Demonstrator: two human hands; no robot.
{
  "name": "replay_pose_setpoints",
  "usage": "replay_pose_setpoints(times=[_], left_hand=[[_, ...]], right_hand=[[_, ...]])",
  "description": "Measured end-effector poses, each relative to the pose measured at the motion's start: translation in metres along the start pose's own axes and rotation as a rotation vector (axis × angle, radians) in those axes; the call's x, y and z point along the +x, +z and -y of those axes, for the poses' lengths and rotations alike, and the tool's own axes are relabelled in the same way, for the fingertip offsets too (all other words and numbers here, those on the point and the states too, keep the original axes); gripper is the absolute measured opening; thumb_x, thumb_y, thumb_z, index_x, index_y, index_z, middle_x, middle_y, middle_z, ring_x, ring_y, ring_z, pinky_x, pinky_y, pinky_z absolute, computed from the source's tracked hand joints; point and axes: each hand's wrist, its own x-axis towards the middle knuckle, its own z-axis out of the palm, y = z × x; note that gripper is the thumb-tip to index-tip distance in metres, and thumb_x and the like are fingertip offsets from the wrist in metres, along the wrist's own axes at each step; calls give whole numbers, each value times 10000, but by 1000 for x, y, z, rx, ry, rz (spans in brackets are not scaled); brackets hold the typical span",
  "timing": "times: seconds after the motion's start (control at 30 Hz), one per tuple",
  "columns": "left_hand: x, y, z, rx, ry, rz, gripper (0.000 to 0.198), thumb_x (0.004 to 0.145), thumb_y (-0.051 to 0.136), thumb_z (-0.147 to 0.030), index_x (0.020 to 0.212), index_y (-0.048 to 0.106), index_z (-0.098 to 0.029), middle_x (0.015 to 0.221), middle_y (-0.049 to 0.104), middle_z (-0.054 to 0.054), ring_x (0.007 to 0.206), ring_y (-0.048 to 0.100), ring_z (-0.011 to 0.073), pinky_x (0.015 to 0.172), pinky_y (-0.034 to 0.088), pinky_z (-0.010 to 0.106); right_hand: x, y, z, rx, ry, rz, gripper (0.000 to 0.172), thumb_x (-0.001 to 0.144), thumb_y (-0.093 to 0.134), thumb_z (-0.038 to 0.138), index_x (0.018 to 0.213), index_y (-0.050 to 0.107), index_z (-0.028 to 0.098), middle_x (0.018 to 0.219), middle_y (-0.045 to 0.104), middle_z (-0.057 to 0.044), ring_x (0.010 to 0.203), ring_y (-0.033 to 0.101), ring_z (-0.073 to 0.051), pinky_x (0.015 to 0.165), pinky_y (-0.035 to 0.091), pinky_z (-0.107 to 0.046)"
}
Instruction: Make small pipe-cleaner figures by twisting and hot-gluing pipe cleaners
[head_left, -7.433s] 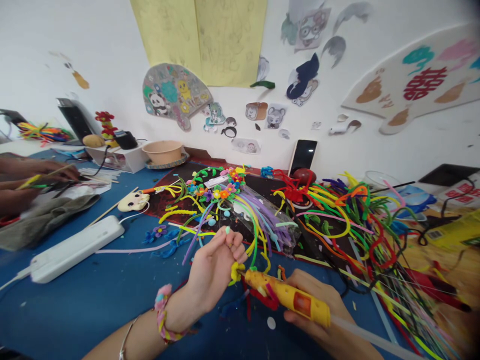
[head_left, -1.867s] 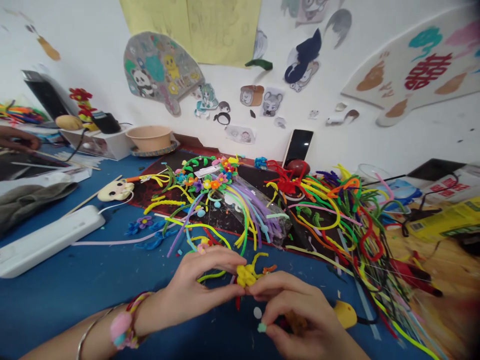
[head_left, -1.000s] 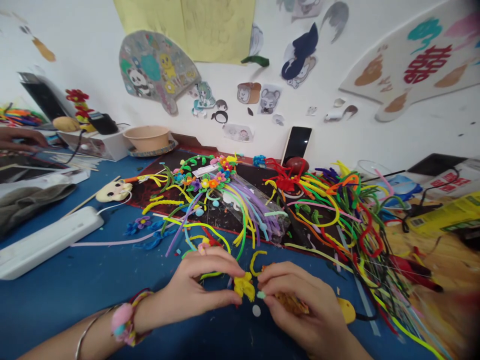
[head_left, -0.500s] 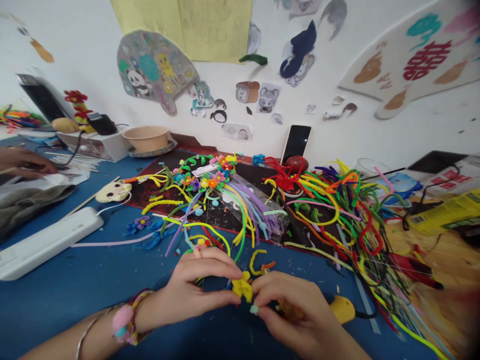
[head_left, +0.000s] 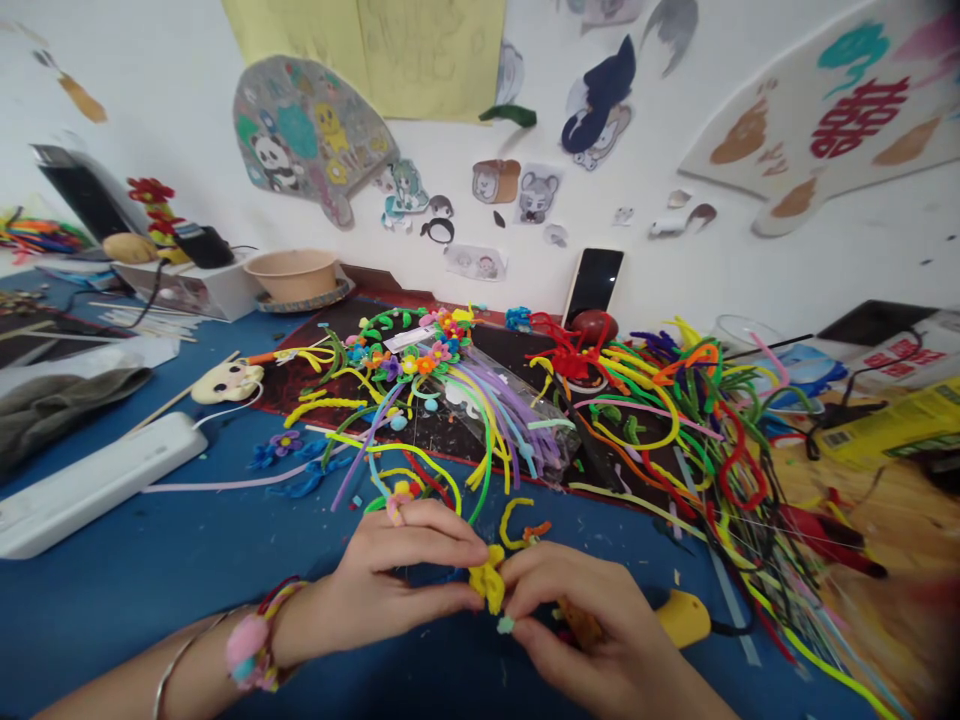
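My left hand [head_left: 412, 555] pinches a small yellow pipe-cleaner flower [head_left: 487, 580] between thumb and fingertips, just above the blue table. Close against it on the right, my right hand [head_left: 592, 620] has a tiny pale green fluffy piece [head_left: 505, 625] between thumb and forefinger. Whether the right fingers also press on the flower I cannot tell. Behind the right hand shows a yellow handle [head_left: 682, 620] with a black cord, its other end hidden by the hand. A curled yellow pipe cleaner [head_left: 514, 522] lies beyond the hands.
A ring of bright pipe-cleaner flowers [head_left: 442, 352] and a bag of purple pipe cleaners [head_left: 525, 420] lie ahead. Tangled pipe cleaners [head_left: 675, 400] cover the right side. At left are a white power strip [head_left: 105, 485] and a bowl [head_left: 292, 275]. A phone [head_left: 594, 290] leans on the wall.
The yellow flower has turned slightly and shifted a little right in my fingers. Another person's hand at the far left has gone out of view.
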Motion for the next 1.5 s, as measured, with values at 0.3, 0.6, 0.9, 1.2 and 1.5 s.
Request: replay_pose_setpoints(times=[0.3,0.6,0.9,1.2,1.5], left_hand=[[-1,-1,-2,40,-25,-7,388,684,751,-97,1044,666,-214,893,699,70,764,668,164,698,540,256],[5,0,-4,124,-129,-43,303,690,747,-108,973,689,-198,885,711,49,786,660,144,725,520,233],[4,3,1,130,-246,-85,219,714,733,-167,927,697,-202,842,725,47,807,652,179,731,523,286],[7,0,4,201,-257,-145,184,722,726,-181,902,702,-201,837,723,46,801,652,179,729,520,295],[6,2,3,255,-210,-181,222,727,713,-146,940,698,-206,855,731,42,837,658,172,737,538,279]], right_hand=[[-5,-28,-7,-274,182,24,100,832,521,130,830,579,212,815,661,9,756,625,-106,696,471,-195],[-18,-74,-48,-849,565,151,116,866,510,279,832,620,264,792,682,23,724,647,-193,621,454,-302],[-53,-102,-32,-697,516,438,439,737,661,298,1166,569,311,1096,641,-47,976,622,-240,819,507,-349],[-54,-76,-19,-588,523,528,473,532,460,-2,919,589,238,967,609,-30,920,589,-209,802,478,-313],[-44,-83,-14,-449,369,196,132,716,626,203,835,570,216,751,579,-2,638,544,-144,530,440,-200]])
